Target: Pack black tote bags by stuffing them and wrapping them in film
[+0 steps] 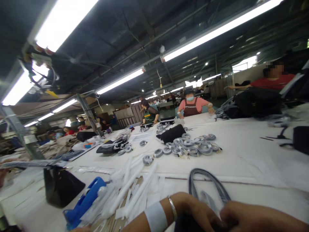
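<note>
Big white worktable fills the lower half, tilted view. Co-worker in a pink top and dark apron at the far side, one arm out along the table edge.

Own arms: left forearm comes in from bottom centre, slanting up and right, wrist bent so the left hand angles down toward bottom right. Right forearm comes in low from the right edge, near horizontal, right hand pointing left. Hands meet over the near table edge, fingertips close together. Fingers curled inward on both; can't tell if they pinch anything, the tips are dark and partly cropped.

Dark item sits under/behind the left hand at the bottom edge, mostly cut off, so its own axis is unreadable. Grey strap loop stands just beyond the hands: bend points away from the wearer, up and slightly left, long axis running from there down-right toward the right hand. Lower ends hidden by the hands.

Black bag upright at left. Blue tape dispenser beside it, long axis lower left to upper right. White strips piled next to that. Coiled grey straps mid-table. Smallest: silver bracelet on the left wrist.
</note>
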A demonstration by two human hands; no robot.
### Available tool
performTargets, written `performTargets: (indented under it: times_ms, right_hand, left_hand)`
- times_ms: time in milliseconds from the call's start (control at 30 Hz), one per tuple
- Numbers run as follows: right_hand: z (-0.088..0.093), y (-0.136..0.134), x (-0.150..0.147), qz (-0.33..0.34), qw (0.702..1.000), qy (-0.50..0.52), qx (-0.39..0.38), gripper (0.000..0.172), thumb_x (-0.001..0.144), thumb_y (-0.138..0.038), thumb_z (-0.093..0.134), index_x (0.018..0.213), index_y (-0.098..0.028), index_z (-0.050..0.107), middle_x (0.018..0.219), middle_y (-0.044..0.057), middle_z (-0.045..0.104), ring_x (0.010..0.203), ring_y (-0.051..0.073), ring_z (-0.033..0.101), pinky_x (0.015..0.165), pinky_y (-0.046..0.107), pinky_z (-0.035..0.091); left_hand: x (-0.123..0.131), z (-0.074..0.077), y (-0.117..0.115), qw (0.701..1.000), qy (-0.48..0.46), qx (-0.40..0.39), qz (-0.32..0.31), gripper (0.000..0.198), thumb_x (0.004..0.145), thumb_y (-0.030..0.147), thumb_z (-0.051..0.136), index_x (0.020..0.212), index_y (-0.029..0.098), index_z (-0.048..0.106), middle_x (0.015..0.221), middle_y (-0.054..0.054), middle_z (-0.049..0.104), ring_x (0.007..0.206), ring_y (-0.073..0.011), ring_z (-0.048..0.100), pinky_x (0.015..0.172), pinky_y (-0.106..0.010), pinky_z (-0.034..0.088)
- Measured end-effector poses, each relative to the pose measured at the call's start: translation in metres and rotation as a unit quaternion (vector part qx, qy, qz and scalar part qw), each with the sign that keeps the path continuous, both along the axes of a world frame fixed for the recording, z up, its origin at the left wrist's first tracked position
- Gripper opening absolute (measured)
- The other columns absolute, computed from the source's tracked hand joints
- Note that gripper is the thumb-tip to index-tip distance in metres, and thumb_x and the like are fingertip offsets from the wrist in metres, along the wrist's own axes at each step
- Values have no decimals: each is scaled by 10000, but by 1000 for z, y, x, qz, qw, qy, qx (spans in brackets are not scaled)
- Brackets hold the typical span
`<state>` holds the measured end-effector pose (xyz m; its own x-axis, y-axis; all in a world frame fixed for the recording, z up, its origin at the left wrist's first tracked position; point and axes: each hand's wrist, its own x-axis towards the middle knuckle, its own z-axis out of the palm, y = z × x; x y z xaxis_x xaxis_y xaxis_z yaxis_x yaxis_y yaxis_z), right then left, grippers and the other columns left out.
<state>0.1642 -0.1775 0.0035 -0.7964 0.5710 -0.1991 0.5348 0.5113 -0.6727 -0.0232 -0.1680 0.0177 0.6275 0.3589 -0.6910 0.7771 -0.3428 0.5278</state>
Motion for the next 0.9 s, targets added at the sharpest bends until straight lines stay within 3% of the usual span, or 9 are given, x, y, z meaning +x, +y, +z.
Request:
performTargets:
  times_ms: [67,100,200,367,433,533,600,767,900]
  right_hand:
    - [4,4,-3,-49,998,25,-7,201,730,-329,600,818,-186,710,788,58,712,709,211,658,546,240,458]
    - [5,7,-5,-113,993,33,-22,234,780,-335,545,840,-168,698,778,75,718,676,207,665,547,249,474]
    - [-1,19,-12,-193,980,32,-40,311,842,-347,490,982,-136,671,783,97,726,600,187,653,554,260,487]
    - [-23,31,-29,-240,968,41,-69,306,727,-415,687,859,-140,692,658,78,697,668,235,671,665,310,506]
    - [-29,30,-37,-259,959,63,-95,325,668,-458,754,777,-162,677,658,72,690,710,243,672,697,322,511]
    - [-32,24,-43,-269,941,114,-172,436,687,-605,724,741,-181,642,616,49,656,635,207,641,651,327,518]
    - [-32,18,-43,-261,924,155,-233,513,709,-691,669,722,-181,616,596,33,632,592,173,609,639,319,522]
    - [-20,2,-37,-229,882,237,-336,583,674,-725,687,781,-154,635,756,63,679,696,161,614,723,320,530]
    - [-4,-18,-32,-190,884,287,-317,498,711,-570,742,985,-160,673,1017,76,707,918,190,641,861,324,500]
  left_hand:
    - [3,8,-12,996,61,53,-25,435,614,544,831,812,197,661,774,-4,693,797,-268,694,686,-340,550]
    - [3,11,-19,992,77,97,-20,418,703,566,762,859,189,670,804,-31,704,804,-271,695,685,-341,544]
    - [2,14,-43,967,69,245,5,459,784,594,682,973,175,690,894,-94,725,828,-287,698,693,-348,538]
    - [4,5,-80,903,13,425,68,532,815,424,732,1242,149,571,1223,-158,630,1145,-338,579,958,-463,473]
    - [4,1,-92,877,-21,475,66,416,843,334,713,1204,166,592,1260,-138,604,1171,-319,549,985,-460,461]
    - [0,-2,-104,885,-40,460,55,137,900,241,622,1006,172,674,1048,-96,679,1009,-277,620,891,-409,516]
    - [-7,-4,-110,902,-44,425,53,137,921,241,583,994,185,685,974,-68,693,940,-245,643,860,-368,529]
    - [-20,-10,-121,908,-104,395,91,243,944,266,549,1167,218,634,1153,-38,665,1073,-204,610,968,-311,485]
    - [-20,-12,-126,906,-125,385,120,259,932,255,555,1172,215,643,1180,-50,664,1099,-219,602,987,-336,475]
